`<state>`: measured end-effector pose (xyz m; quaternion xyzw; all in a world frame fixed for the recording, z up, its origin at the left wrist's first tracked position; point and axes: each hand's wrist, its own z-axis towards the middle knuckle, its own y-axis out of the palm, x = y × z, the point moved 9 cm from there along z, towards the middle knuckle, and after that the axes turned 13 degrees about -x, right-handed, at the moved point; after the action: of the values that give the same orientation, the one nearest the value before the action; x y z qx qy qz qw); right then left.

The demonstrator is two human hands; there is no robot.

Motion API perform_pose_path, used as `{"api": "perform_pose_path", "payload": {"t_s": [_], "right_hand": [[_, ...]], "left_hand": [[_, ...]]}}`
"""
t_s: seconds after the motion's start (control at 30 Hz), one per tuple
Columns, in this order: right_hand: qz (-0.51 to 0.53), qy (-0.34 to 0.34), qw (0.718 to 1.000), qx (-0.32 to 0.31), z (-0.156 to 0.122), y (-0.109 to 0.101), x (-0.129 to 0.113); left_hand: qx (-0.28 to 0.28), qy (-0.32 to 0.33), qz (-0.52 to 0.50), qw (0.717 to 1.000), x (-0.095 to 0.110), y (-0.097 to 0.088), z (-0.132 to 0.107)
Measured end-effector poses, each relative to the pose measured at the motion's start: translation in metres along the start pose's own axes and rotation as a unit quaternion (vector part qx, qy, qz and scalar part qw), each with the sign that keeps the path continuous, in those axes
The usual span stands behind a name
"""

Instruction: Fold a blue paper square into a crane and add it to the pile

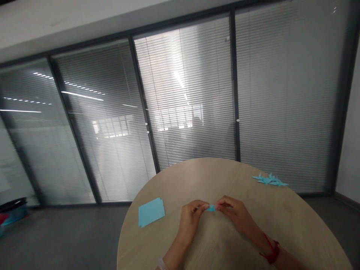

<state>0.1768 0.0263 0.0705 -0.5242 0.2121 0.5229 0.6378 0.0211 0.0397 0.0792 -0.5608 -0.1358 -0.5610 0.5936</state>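
Between my two hands is a small folded piece of blue paper (211,207), held just above the table near its middle. My left hand (192,215) pinches its left end between thumb and fingers. On the other end, my right hand (233,212) closes in a similar pinch. The fingertips cover both ends of the paper, so only a short strip shows. To the left of my left hand lies a stack of flat blue paper sheets (152,212). Several folded blue paper pieces with pointed tips (270,179) sit in a pile beyond my right hand.
The round wooden table (209,168) has its curved far edge close to a glass partition with blinds (191,93). A dark-rimmed bin (13,210) stands on the grey floor at the far left.
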Motion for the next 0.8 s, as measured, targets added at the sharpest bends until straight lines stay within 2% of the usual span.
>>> {"api": "perform_pose_path", "payload": {"t_s": [0.27, 0.43, 0.67, 0.8], "right_hand": [[-0.049, -0.004, 0.999, 0.0, 0.002, 0.002, 0.01], [-0.068, -0.012, 0.998, 0.0, 0.001, 0.004, 0.01], [-0.038, 0.009, 0.999, -0.001, 0.005, 0.003, 0.023], [-0.016, 0.024, 1.0, -0.013, 0.006, 0.004, 0.026]], "left_hand": [[0.001, -0.004, 0.065, 0.998, -0.003, 0.001, 0.0], [-0.005, -0.017, 0.058, 0.998, -0.004, 0.003, 0.0], [-0.032, -0.044, -0.073, 0.996, -0.017, 0.008, 0.008], [-0.025, -0.057, -0.13, 0.99, -0.021, 0.007, 0.008]]}}
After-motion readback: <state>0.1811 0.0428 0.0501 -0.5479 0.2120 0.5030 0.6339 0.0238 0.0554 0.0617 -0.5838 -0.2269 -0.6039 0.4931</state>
